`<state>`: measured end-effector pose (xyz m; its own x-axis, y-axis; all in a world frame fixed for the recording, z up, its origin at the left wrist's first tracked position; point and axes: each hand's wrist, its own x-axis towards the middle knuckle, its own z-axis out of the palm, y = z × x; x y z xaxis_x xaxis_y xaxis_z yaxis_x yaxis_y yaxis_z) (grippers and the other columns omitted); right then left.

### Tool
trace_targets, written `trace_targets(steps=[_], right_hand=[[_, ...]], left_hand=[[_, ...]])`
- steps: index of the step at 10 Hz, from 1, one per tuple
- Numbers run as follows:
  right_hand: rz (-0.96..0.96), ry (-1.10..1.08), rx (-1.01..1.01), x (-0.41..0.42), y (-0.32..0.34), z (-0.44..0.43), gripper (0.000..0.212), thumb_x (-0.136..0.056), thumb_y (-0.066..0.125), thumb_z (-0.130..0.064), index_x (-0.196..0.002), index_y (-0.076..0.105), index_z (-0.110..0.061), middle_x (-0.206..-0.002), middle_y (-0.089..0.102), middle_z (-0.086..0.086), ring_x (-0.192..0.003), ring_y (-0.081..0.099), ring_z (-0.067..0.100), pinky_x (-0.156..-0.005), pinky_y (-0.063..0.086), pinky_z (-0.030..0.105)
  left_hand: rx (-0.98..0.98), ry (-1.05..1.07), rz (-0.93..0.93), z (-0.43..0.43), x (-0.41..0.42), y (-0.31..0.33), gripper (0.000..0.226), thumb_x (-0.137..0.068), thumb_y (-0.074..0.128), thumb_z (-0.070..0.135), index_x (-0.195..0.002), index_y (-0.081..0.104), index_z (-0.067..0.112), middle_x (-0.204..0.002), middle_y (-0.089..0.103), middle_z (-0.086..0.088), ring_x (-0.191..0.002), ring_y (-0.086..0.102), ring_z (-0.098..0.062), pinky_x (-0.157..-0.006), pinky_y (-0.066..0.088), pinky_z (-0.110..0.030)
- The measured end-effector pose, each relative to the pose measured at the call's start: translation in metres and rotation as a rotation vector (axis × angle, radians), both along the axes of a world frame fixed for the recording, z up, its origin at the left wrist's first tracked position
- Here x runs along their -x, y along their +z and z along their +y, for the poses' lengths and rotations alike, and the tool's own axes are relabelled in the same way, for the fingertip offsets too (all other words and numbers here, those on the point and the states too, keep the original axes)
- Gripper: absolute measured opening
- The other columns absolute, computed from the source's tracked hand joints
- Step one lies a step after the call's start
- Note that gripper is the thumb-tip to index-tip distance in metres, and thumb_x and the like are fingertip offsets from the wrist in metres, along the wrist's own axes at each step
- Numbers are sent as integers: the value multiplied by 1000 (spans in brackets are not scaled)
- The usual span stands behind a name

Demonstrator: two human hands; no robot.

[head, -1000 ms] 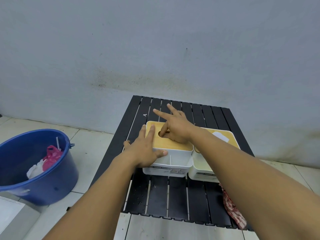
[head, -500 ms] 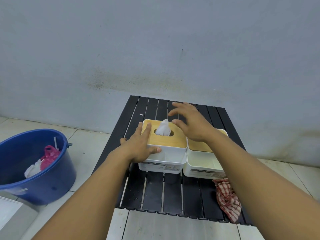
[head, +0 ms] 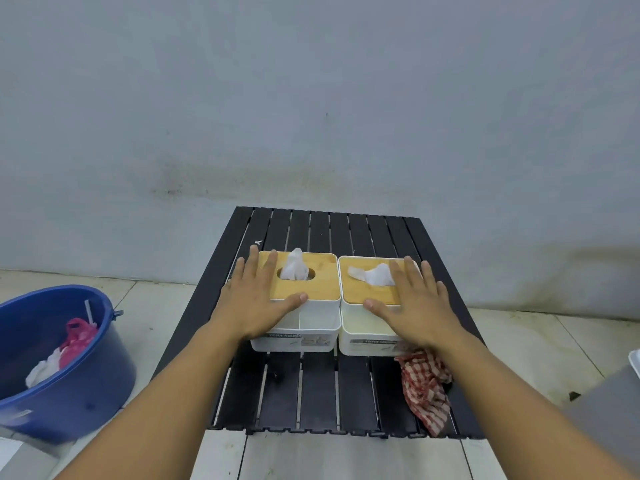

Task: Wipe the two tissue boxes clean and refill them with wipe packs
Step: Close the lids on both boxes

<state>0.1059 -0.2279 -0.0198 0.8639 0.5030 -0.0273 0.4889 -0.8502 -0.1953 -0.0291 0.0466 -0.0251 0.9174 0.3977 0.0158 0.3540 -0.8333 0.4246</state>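
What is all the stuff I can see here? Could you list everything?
tissue boxes: 2, white with wooden lids, side by side on the table
wipes: 2, white, poking from the lid slots
table: 1, black slatted, against the wall
cloth: 1, red-checked, table's right front
bucket: 1, blue, on the floor left, holding pink and white bags
left hand, right hand: 2, flat on the boxes
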Motion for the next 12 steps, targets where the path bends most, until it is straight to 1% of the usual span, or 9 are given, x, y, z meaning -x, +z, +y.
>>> trace_targets(steps=[1, 2, 3, 5, 7, 9, 10, 11, 12], right_hand=[[-22, -2, -15, 1, -3, 1, 114, -67, 11, -99, -159, -6, -33, -169, -13, -3, -155, -17, 28, -123, 5, 59], [-26, 1, -28, 1, -4, 1, 119, -62, 6, -101, -159, -8, -33, -170, -10, -3, -155, -14, 29, -123, 8, 59], [-23, 0, -39, 1, -6, -1, 121, -61, 5, -101, -160, -5, -33, -170, -8, -3, -155, -12, 30, -123, 9, 60], [-41, 4, -32, 4, -8, -1, 119, -62, 3, -101, -159, -5, -33, -170, -9, -2, -155, -14, 29, -123, 6, 60], [-120, 38, 39, 7, -5, 5, 111, -67, -3, -99, -159, -3, -38, -170, -11, -3, -153, -21, 30, -119, -6, 67], [-108, 37, 25, 11, -2, 6, 111, -67, -1, -99, -159, -1, -37, -170, -9, -3, -154, -20, 29, -119, -4, 67], [-68, 10, -8, 15, 7, 1, 103, -75, 10, -94, -159, -3, -37, -170, -8, -4, -155, -17, 29, -120, -4, 66], [-35, -16, -2, 29, 23, -5, 88, -87, 28, -83, -158, 5, -38, -170, -5, -3, -155, -12, 30, -121, -2, 65], [-44, -3, -52, 65, 40, -29, 71, -93, 39, -72, -155, 25, -40, -168, 14, -7, -156, 4, 25, -124, 4, 58]], left_hand=[[-81, -39, -14, -3, -2, -3, 108, -76, 32, 93, -164, 1, 39, -174, -9, 3, -160, -9, -29, -126, 14, -58], [-103, -40, -33, -3, -3, -5, 111, -73, 27, 96, -164, 1, 38, -175, -3, 2, -161, -6, -28, -127, 14, -57], [-115, -37, -23, -2, 0, -5, 113, -71, 22, 97, -164, -1, 38, -175, -4, 3, -161, -6, -25, -127, 13, -57], [-135, -45, -2, 0, 4, -4, 107, -76, 28, 94, -164, 1, 38, -175, -6, 2, -161, -5, -27, -126, 13, -58], [-164, -60, 6, -3, 7, -7, 111, -73, 23, 95, -165, 0, 36, -174, -7, 1, -161, -3, -26, -127, 12, -56], [-191, -77, -27, -4, 8, -5, 103, -82, 33, 89, -165, 2, 36, -174, -8, 1, -161, -3, -27, -127, 11, -56], [-209, -79, -38, -8, 17, 2, 99, -85, 29, 86, -165, 0, 35, -175, -8, 2, -161, -4, -25, -127, 12, -53], [-140, -103, -113, -15, 32, 27, 93, -89, 26, 81, -165, -1, 35, -175, 3, 4, -161, 4, -21, -128, 19, -50], [-123, -167, -188, -30, 80, 46, 88, -93, 32, 78, -164, -3, 40, -172, 19, 11, -156, 26, -16, -122, 33, -46]])
